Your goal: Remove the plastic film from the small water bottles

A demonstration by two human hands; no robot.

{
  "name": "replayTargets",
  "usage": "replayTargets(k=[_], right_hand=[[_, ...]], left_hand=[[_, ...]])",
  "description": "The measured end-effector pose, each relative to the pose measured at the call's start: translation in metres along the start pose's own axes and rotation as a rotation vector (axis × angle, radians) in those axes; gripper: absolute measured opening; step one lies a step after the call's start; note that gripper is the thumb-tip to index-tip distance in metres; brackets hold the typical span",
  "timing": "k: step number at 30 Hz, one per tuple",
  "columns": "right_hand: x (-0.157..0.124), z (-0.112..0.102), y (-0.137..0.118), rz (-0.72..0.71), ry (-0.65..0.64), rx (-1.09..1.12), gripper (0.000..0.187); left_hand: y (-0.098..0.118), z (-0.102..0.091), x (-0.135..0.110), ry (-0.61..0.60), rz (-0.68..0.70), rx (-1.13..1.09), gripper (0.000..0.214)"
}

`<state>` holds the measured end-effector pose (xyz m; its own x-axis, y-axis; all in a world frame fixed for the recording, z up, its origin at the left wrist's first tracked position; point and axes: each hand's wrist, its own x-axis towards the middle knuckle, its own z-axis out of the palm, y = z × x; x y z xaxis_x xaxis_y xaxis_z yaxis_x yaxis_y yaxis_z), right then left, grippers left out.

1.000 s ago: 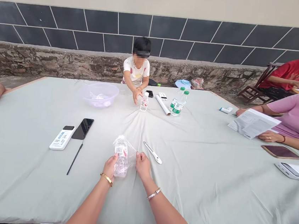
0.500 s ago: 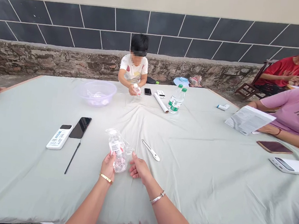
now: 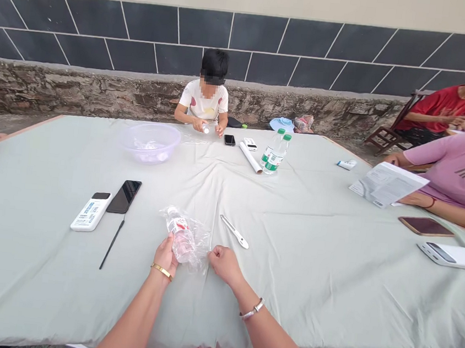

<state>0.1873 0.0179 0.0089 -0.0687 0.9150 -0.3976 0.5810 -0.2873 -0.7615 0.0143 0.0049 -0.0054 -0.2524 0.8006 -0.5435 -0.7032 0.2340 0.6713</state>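
My left hand (image 3: 167,254) is closed around the lower part of a small clear plastic bottle (image 3: 183,243) with a white cap and a red and white label. Loose clear plastic film (image 3: 200,242) lies around the bottle and spreads to its right. My right hand (image 3: 223,263) pinches the film's right edge between thumb and fingers. Just beyond that hand a white utility knife (image 3: 233,231) lies on the cloth-covered table (image 3: 309,270).
Left of me lie a white power bank (image 3: 91,212) and a black phone (image 3: 124,196) with a strap. Farther off stand a purple basin (image 3: 152,143), a white roll (image 3: 251,157) and two green-capped bottles (image 3: 274,159). Across, a person (image 3: 205,99) handles a small bottle. Others sit right and left.
My right hand has closed on the film and pulled it out to the right. The bottle has turned in my left hand. The person across has lowered their bottle and parted their hands.
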Motion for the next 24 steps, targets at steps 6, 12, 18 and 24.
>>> replayTargets(k=[6, 12, 18, 24], right_hand=[[-0.011, -0.011, 0.009, -0.068, -0.046, -0.373, 0.022], [-0.022, -0.017, 0.004, -0.088, -0.035, -0.573, 0.019], [-0.028, 0.001, -0.012, -0.419, 0.208, -0.275, 0.026], [-0.022, 0.060, -0.007, -0.514, 0.132, -0.216, 0.065]], left_hand=[[-0.001, -0.007, -0.004, -0.046, -0.030, 0.558, 0.033], [0.021, -0.007, -0.006, 0.019, 0.139, 1.255, 0.056], [0.037, -0.001, -0.018, 0.098, 0.353, 1.519, 0.060], [0.012, 0.013, -0.016, -0.032, 0.552, 1.099, 0.031]])
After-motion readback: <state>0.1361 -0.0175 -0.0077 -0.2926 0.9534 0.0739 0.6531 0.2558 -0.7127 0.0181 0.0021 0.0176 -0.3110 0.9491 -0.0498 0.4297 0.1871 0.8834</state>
